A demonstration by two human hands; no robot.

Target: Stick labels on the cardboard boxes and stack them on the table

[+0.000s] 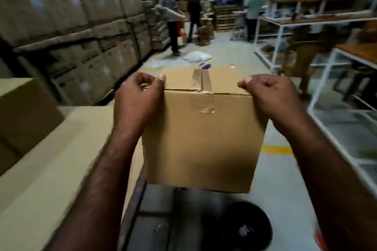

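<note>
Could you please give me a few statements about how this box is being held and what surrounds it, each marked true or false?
1. The left hand and the right hand grip the cardboard box at its top near corners. True.
2. The box's top flaps stand open. False: they are closed, with clear tape over the seam.
3. A label shows on the face nearest the camera. False: that face is plain apart from the tape end.
4. Larger cardboard boxes lie to the person's left. True.
5. Nobody else is in view. False: other people stand down the aisle.
</note>
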